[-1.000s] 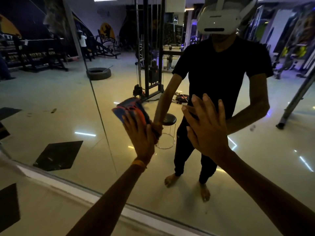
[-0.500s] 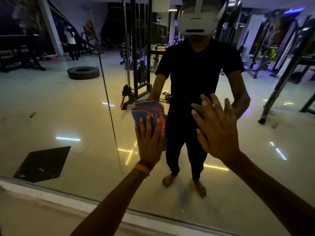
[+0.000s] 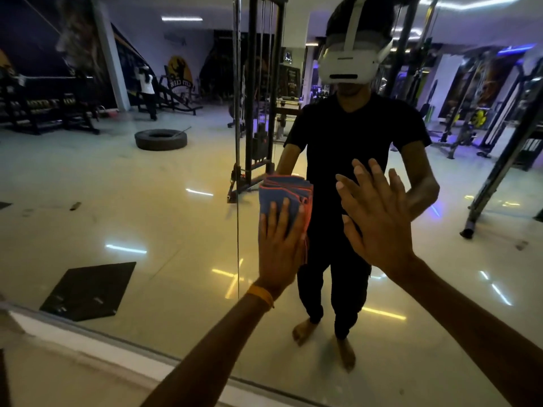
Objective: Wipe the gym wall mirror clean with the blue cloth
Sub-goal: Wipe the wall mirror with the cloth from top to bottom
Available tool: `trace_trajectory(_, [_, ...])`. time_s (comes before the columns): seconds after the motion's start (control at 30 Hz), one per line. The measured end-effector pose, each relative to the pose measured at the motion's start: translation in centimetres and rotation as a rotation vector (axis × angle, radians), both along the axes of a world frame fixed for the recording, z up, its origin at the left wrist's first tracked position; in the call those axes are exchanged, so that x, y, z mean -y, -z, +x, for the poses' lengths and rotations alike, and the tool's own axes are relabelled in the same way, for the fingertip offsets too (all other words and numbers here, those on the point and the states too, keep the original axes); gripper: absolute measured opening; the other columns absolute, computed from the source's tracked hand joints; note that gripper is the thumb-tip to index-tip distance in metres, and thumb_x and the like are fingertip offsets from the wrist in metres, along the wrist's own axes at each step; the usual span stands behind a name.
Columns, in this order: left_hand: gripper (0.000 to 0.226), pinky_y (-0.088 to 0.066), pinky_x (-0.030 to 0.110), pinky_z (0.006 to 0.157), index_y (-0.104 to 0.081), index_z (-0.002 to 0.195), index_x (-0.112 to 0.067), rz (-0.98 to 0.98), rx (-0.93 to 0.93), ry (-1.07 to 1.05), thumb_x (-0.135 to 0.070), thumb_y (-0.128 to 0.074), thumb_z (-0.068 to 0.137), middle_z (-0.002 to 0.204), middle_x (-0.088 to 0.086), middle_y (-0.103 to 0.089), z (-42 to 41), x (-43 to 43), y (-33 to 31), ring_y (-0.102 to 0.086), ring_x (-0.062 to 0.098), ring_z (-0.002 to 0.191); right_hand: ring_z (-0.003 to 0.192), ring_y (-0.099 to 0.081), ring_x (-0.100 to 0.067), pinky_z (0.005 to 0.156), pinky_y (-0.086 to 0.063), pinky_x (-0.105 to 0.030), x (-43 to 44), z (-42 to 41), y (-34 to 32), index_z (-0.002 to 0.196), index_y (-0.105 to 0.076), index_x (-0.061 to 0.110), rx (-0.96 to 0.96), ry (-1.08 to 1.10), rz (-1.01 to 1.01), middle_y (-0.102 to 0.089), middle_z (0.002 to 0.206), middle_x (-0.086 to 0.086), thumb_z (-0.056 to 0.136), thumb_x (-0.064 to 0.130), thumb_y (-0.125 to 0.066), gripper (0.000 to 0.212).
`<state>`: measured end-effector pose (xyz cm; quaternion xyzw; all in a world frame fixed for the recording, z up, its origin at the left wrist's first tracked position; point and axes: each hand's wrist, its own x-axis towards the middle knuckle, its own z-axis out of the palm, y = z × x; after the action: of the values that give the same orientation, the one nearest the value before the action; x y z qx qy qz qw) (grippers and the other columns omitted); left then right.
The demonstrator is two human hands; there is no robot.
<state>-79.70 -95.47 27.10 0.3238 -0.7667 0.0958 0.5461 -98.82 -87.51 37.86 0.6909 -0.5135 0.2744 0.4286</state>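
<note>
Here, the gym wall mirror (image 3: pixel 152 207) fills nearly the whole head view. It runs as tall glass panels, and a thin vertical seam (image 3: pixel 237 230) shows just left of centre. A pale ledge (image 3: pixel 97 348) runs along its lower edge. The glass reflects a dim gym hall with a glossy pale floor streaked by lamp glare. Centre-right in the reflection stands the person's own figure (image 3: pixel 346 148), in a black T-shirt and dark trousers, barefoot, with a white headset (image 3: pixel 348 64) over the upper face. Behind the figure stands a black cable machine (image 3: pixel 258 98), its uprights close beside the seam. Far left is a dark dumbbell rack (image 3: pixel 38 110). A tyre (image 3: pixel 160 139) lies flat on the reflected floor, well apart from the hands, and a dark square floor mat (image 3: pixel 88 289) shows low left. Both bare forearms reach up from the bottom edge toward the glass. The right hand (image 3: pixel 379 227) is raised with its palm to the mirror, fingers straight and fanned wide, holding nothing; whether it touches the glass cannot be told. The left hand (image 3: pixel 280 248) lies flat with its fingers straight and close together, pressing the blue cloth (image 3: pixel 282 195) against the mirror just right of the seam. The cloth is folded in several layers with orange edging, and its upper half shows above the fingertips. An orange wristband (image 3: pixel 261 295) sits on the left wrist.
</note>
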Motion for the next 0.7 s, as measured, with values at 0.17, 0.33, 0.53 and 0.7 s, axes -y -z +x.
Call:
trace_trajectory(0.17, [0.074, -0.007, 0.058, 0.129, -0.003, 0.165, -0.021, 0.051, -0.264, -0.201, -0.043, -0.044, 0.107, 0.172, 0.016, -0.007, 5.7, 5.3, -3.0, -0.008, 0.039, 0.158, 0.156, -0.018, -0.041, 0.122, -0.019, -0.066, 1.0, 1.3, -0.3, 0.159, -0.036, 0.017, -0.006, 0.009, -0.009, -0.025, 0.168, -0.018, 0.101, 0.033, -0.054, 0.063])
trace_trajectory(0.33, [0.066, 0.000, 0.056, 0.130, -0.010, 0.164, -0.008, 0.236, -0.546, -0.183, -0.048, -0.016, 0.112, 0.171, 0.022, -0.007, 6.3, 6.0, -4.6, -0.002, 0.038, 0.160, 0.155, -0.019, -0.040, 0.124, -0.018, -0.062, 1.4, 1.5, 0.1, 0.158, -0.040, 0.016, -0.007, 0.037, -0.054, -0.028, 0.166, -0.018, 0.100, 0.037, -0.056, 0.063])
trace_trajectory(0.53, [0.061, 0.005, 0.046, 0.130, 0.004, 0.165, -0.033, -0.006, 0.021, -0.064, -0.044, -0.024, 0.113, 0.174, -0.002, 0.012, 3.5, 2.7, 1.6, 0.011, 0.025, 0.160, 0.153, -0.022, -0.041, 0.122, -0.021, -0.064, 2.5, 1.4, 0.8, 0.158, -0.037, 0.018, 0.000, 0.042, -0.084, -0.026, 0.165, -0.017, 0.102, 0.039, -0.052, 0.061])
trace_trajectory(0.7, [0.064, -0.002, 0.053, 0.130, -0.016, 0.163, -0.004, 0.128, -0.487, -0.192, -0.043, -0.022, 0.113, 0.170, 0.026, -0.011, 10.8, 9.2, -3.7, -0.009, 0.042, 0.159, 0.152, -0.025, -0.040, 0.119, -0.028, -0.064, 2.8, 0.6, 0.9, 0.157, -0.040, 0.018, -0.034, 0.033, -0.127, -0.033, 0.163, -0.017, 0.101, 0.038, -0.054, 0.061])
